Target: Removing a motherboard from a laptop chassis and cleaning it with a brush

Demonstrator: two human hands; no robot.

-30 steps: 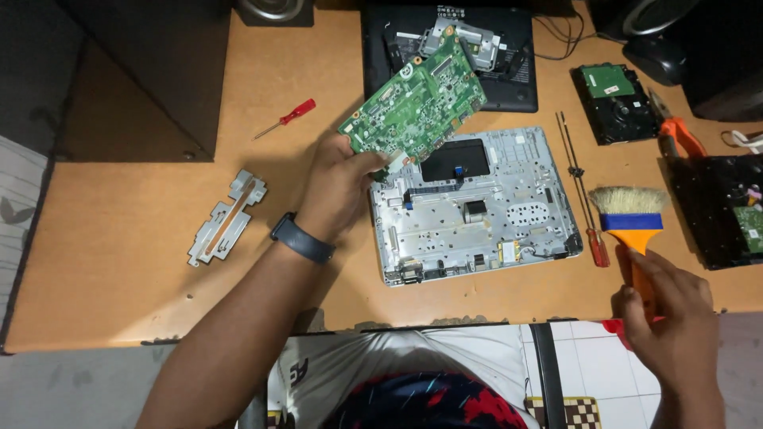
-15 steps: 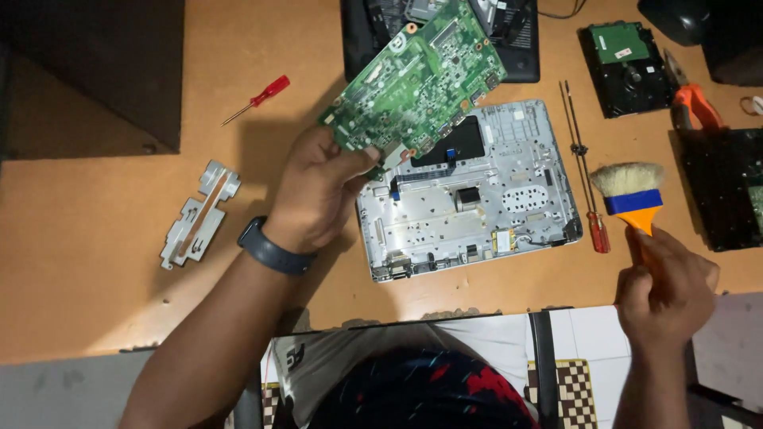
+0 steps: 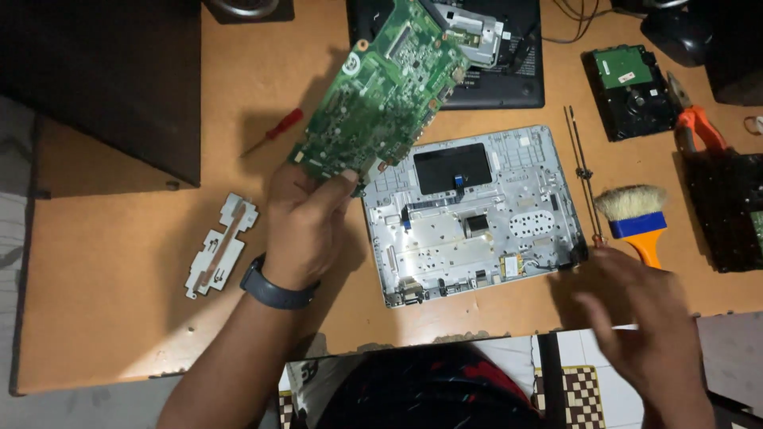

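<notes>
Green circuit board (image 3: pixel 381 95) is held up off the desk in the upper middle of the frame, tilted, its far end over the black laptop base (image 3: pixel 509 79) and its near corner over the upper-left edge of the silver laptop palmrest shell (image 3: pixel 477 214). Likely light, thin and stiff but fragile: exposed components and connectors on the face, so best gripped by bare edges or corners, not flexed. Left hand (image 3: pixel 306 230) has it by the lower corner, thumb on top and fingers curled underneath in a pinch; wrist with a dark watch (image 3: pixel 274 286), forearm coming up from the bottom centre. Right hand (image 3: pixel 644 318) is lower right, blurred, fingers spread and holding nothing, hovering just beside the shell's right corner and near the paint brush (image 3: pixel 636 218) with orange handle. Around: red screwdriver (image 3: pixel 274 131) and metal bracket (image 3: pixel 218 246) on the left, a long screwdriver (image 3: pixel 580 171) beside the brush, hard drive (image 3: pixel 632 91) and orange pliers (image 3: pixel 695 119) upper right, all on the wooden desk (image 3: pixel 103 278).
</notes>
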